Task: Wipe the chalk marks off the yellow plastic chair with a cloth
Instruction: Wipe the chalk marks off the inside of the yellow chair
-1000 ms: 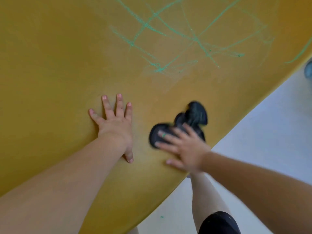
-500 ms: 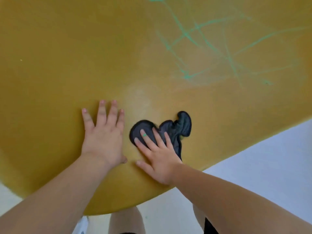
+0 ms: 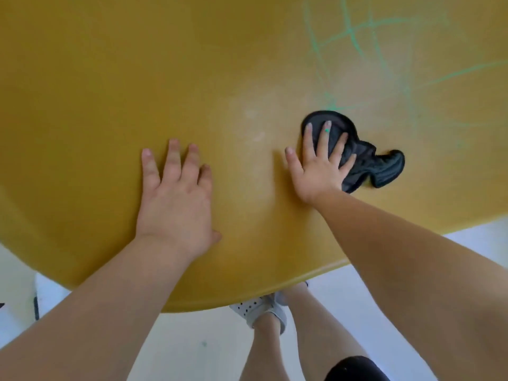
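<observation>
The yellow plastic chair (image 3: 110, 92) fills most of the head view. Green chalk marks (image 3: 354, 37) cross its upper right part, some smeared faint. A small dark cloth (image 3: 384, 169) lies crumpled on the chair just below the marks. My right hand (image 3: 319, 166) presses flat on the cloth's left part, fingers spread over it, a green chalk speck on one finger. My left hand (image 3: 176, 199) rests flat on the bare chair surface to the left, fingers apart, holding nothing.
The chair's rounded front edge (image 3: 247, 301) runs across the lower view. Below it lies a pale floor (image 3: 178, 350), with my legs and a white perforated shoe (image 3: 258, 309) standing close to the edge.
My right hand has slid the cloth up and to the right, up to the lower chalk marks. The left hand stays planted on the chair. The view has shifted.
</observation>
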The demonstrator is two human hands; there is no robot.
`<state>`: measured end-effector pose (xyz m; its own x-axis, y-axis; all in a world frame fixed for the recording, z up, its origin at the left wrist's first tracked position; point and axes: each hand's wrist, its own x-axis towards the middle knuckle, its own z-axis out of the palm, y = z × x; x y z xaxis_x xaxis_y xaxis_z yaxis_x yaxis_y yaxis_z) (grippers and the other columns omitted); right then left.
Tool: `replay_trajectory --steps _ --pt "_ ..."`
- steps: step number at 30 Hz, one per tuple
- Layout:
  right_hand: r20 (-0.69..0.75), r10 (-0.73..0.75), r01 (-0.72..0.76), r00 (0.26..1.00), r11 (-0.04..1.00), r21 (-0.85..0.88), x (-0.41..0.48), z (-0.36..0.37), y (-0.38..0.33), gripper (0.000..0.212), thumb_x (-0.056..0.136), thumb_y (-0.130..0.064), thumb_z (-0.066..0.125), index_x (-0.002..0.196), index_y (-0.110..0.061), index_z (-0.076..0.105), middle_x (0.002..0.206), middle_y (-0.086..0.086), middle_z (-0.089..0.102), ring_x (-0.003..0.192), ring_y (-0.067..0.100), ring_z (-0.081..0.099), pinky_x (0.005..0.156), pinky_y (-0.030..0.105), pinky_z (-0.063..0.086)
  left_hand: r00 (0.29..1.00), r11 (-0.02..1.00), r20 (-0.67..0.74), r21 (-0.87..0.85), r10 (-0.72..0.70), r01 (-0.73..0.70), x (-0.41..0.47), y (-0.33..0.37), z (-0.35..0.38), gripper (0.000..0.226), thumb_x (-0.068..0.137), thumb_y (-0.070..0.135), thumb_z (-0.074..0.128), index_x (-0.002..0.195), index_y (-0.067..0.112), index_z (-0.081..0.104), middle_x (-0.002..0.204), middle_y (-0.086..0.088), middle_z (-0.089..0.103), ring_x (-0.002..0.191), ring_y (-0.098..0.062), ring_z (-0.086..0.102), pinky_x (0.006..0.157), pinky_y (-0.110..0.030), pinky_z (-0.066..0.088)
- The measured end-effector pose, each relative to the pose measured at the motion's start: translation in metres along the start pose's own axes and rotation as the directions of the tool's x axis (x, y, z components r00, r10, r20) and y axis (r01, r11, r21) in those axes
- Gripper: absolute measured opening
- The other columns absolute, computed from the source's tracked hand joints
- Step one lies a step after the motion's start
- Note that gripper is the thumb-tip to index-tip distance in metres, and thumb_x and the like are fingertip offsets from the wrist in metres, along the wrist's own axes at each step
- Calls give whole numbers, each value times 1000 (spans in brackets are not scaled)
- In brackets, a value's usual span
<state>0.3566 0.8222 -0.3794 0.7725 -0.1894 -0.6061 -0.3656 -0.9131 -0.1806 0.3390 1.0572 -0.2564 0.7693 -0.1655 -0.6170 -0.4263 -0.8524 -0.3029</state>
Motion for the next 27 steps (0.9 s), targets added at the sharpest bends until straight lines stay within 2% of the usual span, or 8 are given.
replay_trajectory --steps 4,8,11,13,16,20,23,27 --pt "42 -281 277 959 957 86 -61 33 -56 68 96 -71 -1 158 -44 -13 166 -13 -27 153 26 -28 120 60 -16 1000 1000 -11 -29 6 -7 -2 -1 -3 116 63 80 62 154 20 24 164 -12 4 150 -40 -5 116 -67 -4" --pt "236 -619 638 749 770 -3 -139 48 -12 65 100 -68 3 160 -44 -6 169 -14 -14 155 21 -23 124 54 -8 1000 999 5 -39 26 -26 -4 0 -8 111 65 78 64 152 20 28 164 -13 6 150 -41 -4 115 -67 -3" --pt "418 -676 765 607 639 -77 -146 30 67 64 98 -73 2 157 -51 -12 167 -20 -18 153 16 -26 123 49 -14 999 998 24 -44 39 -38 -4 2 -8 103 68 75 64 150 22 33 163 -13 8 150 -41 -2 114 -68 -2" --pt "461 -580 718 671 664 -209 -118 7 114 64 90 -78 -10 150 -58 -22 163 -23 -25 152 17 -29 122 50 -17 998 997 32 -60 49 -47 -5 9 -6 99 70 74 63 150 23 33 163 -13 9 150 -41 0 114 -70 1" --pt "306 -346 454 887 776 -439 -66 -25 148 62 84 -80 -19 140 -60 -34 164 -19 -27 154 25 -26 122 56 -13 997 988 40 -144 63 -57 -3 35 -2 102 72 74 61 152 21 28 163 -11 10 150 -39 2 114 -70 5" --pt "116 -185 210 976 938 -275 -38 -14 108 68 93 -78 -3 154 -52 -19 163 -17 -30 153 26 -28 120 60 -14 996 960 27 -270 83 -73 2 88 6 100 78 69 58 155 19 18 163 -10 11 149 -37 7 116 -65 9" --pt "210 -294 326 932 935 -138 -77 -2 100 69 94 -72 -2 159 -47 -7 166 -18 -23 154 23 -26 122 58 -12 996 915 -53 -395 74 -89 7 136 5 86 85 59 53 155 21 20 163 -8 15 149 -34 11 117 -61 12" --pt "489 -514 662 705 724 -193 -153 -14 169 75 93 -78 0 160 -45 -4 167 -18 -17 155 19 -21 123 51 -13 997 859 -69 -506 41 -70 8 193 -8 77 91 56 45 156 25 18 163 -7 16 149 -33 13 118 -59 14"
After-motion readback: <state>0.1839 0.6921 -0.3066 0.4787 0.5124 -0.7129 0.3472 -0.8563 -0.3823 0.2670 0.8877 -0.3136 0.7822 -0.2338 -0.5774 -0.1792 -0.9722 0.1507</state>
